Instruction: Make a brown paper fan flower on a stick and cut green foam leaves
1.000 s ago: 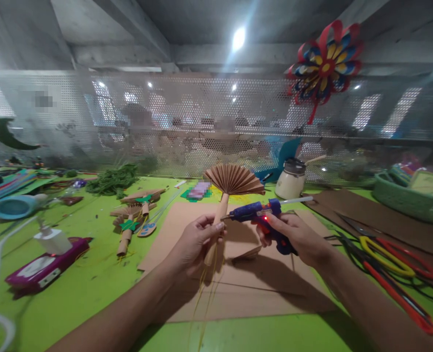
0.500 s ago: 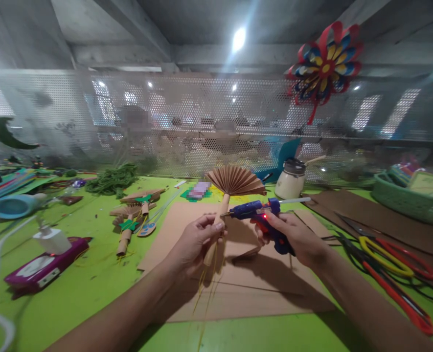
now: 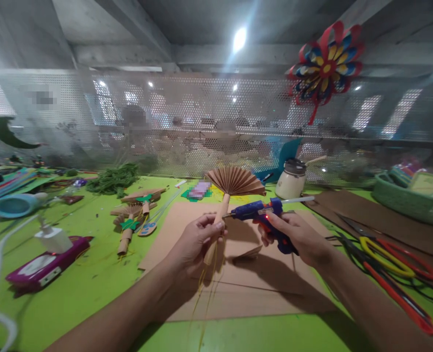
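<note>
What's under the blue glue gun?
Below the blue glue gun, held in the right hand, lies a brown cardboard sheet with a small folded brown piece on it. The gun and hand cover some of the cardboard, so anything there is hidden.

Place: craft workshop | glue gun (image 3: 251, 210) | scissors (image 3: 363, 240) | cardboard sheet (image 3: 260, 291) | bare concrete ceiling (image 3: 197, 22)

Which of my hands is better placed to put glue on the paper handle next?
Probably your right hand: it holds the glue gun, its nozzle aimed at the paper handle, while your left hand holds that handle.
</note>
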Available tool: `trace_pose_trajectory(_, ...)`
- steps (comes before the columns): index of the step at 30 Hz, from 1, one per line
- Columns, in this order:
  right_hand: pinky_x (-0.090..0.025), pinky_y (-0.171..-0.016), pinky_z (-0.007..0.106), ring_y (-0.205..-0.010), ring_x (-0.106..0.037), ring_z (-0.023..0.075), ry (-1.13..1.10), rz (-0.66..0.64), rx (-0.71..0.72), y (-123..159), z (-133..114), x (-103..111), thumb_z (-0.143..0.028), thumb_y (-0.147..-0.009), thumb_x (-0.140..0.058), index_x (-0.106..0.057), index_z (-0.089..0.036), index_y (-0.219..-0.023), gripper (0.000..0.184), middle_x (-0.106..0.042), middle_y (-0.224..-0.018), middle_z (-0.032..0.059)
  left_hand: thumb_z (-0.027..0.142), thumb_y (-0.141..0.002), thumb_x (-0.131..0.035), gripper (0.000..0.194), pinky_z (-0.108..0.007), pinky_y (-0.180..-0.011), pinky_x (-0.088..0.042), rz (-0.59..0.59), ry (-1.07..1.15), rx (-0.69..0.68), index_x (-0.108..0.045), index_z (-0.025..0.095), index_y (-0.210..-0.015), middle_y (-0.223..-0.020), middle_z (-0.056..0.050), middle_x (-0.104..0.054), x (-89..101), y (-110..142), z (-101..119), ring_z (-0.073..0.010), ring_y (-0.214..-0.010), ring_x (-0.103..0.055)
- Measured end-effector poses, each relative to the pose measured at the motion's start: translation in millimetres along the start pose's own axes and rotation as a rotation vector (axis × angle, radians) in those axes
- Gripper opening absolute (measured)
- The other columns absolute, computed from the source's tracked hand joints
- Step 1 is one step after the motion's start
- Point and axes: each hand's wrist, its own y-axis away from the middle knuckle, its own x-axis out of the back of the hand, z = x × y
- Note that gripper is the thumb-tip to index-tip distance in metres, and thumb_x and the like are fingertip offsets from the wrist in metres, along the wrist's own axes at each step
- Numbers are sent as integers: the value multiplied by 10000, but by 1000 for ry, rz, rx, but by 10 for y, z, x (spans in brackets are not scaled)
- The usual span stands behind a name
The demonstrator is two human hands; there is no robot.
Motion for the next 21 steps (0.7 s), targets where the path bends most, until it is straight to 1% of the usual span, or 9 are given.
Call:
trace_pose_trajectory(4,-397,-537,235,-547,-503,106,-35,55,-32,-10,1,-25,-478,-851,-558,-656,-114,-787,383,-585,-619,23,87,-753,-656,117,-154,-557,-455,-11,0,9,-608,104,-858,-699,-30,-607,7,7,-13,-80,-609,-557)
trace_pose_trajectory(6,-401,-547,239,-558,-511,109,-52,66,-32,-14,10,-14,-484,-842,-568,-662,-112,-811,386,-590,-636,26,80,-754,-651,127,-154,-556,-456,-9,8,12,-608,106,-871,-708,-33,-615,8,10,-12,-82,-614,-565)
trace_pose_trajectory(9,-404,-562,246,-575,-526,117,-47,53,-15,-15,27,12,-488,-834,-576,-667,-112,-821,387,-589,-652,30,69,-755,-642,120,-149,-545,-451,-2,16,3,-611,105,-865,-709,-36,-622,4,10,-2,-81,-608,-569)
trace_pose_trajectory(13,-411,-567,254,-575,-526,124,-22,12,-13,-9,43,6,-499,-847,-549,-647,-129,-758,394,-580,-637,28,78,-730,-673,107,-155,-546,-454,-1,9,7,-622,104,-820,-674,-32,-619,-9,11,2,-86,-599,-570)
trace_pose_trajectory(17,-413,-568,263,-583,-525,134,-22,35,1,-13,43,-9,-512,-840,-552,-642,-130,-755,402,-562,-644,28,86,-712,-691,118,-151,-538,-452,1,27,9,-630,109,-811,-675,-31,-622,-23,15,-4,-80,-586,-563)
trace_pose_trajectory(21,-383,-548,259,-577,-519,134,-16,41,-3,-15,32,11,-506,-848,-542,-641,-127,-786,396,-542,-633,18,73,-722,-674,122,-152,-541,-454,4,23,18,-626,108,-828,-694,-30,-619,-21,12,-3,-82,-600,-569)
